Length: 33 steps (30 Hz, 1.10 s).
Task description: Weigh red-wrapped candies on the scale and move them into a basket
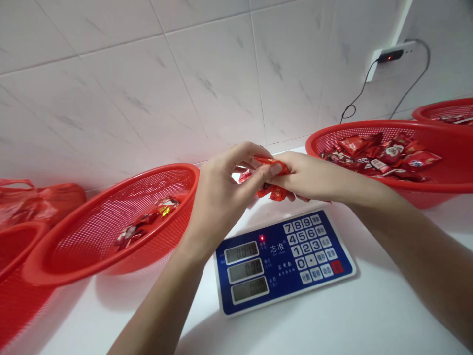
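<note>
A digital scale (283, 261) sits on the white counter (399, 310); a corded socket (391, 56) on the tiled wall (207, 74)

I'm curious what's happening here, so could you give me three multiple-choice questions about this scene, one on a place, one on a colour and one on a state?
1. Where is the digital scale?
A. Inside a basket
B. On the white counter
C. Hanging on the tiled wall

2. What colour are the mesh baskets?
A. Blue
B. White
C. Red

3. What are the left hand and right hand doing?
A. Together gripping red wrapped packets
B. Resting on the scale
C. Reaching into a basket

1 B: the scale stands on the counter, below the hands.
2 C: the rims and mesh in view are red.
3 A: both hands' fingers meet on the packets, above the scale.
</note>
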Available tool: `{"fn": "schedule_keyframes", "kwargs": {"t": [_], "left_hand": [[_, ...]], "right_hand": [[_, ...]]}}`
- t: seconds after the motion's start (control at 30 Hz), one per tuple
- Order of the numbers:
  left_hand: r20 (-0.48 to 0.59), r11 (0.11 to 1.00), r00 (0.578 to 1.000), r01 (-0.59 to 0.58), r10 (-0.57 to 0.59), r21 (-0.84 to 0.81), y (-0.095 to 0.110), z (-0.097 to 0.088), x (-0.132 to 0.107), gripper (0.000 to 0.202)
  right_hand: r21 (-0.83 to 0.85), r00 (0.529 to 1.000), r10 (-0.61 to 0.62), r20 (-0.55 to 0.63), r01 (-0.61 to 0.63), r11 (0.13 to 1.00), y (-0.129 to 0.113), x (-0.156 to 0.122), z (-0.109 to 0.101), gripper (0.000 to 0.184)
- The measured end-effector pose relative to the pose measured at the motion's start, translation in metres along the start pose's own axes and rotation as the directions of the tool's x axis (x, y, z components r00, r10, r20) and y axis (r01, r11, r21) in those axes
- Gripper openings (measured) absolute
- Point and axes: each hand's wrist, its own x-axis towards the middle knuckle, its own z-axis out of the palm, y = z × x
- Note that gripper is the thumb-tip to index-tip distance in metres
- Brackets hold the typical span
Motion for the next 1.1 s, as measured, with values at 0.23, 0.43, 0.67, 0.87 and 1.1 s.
{"fn": "schedule_keyframes", "kwargs": {"t": [0.23, 0.43, 0.67, 0.87, 1.1], "left_hand": [[-0.222, 0.987, 0.975, 0.038, -0.002, 0.157, -0.015, -0.011, 0.005, 0.006], [-0.042, 0.960, 0.985, 0.170, -0.165, 0.223, -0.035, -0.028, 0.012, 0.008], [0.055, 0.976, 0.979, 0.199, -0.194, -0.088, -0.006, -0.024, 0.007, 0.027], [0.098, 0.960, 0.973, 0.222, -0.207, -0.172, -0.004, -0.010, 0.001, 0.027], [0.153, 0.971, 0.966, 0.222, -0.207, -0.091, 0.008, -0.027, -0.007, 0.026]], "right_hand": [[0.001, 0.974, 0.074, -0.212, -0.076, 0.997, 0.010, 0.004, -0.012, 0.022], [0.243, 0.926, 0.120, -0.359, -0.032, 0.969, 0.015, 0.009, -0.021, 0.035], [0.412, 0.960, -0.007, -0.278, 0.126, 0.902, -0.006, -0.002, -0.009, 0.024], [0.425, 0.962, -0.055, -0.268, 0.169, 0.889, -0.015, -0.006, 0.000, 0.028], [0.417, 0.961, -0.012, -0.276, 0.131, 0.900, -0.009, -0.001, -0.007, 0.022]]}}
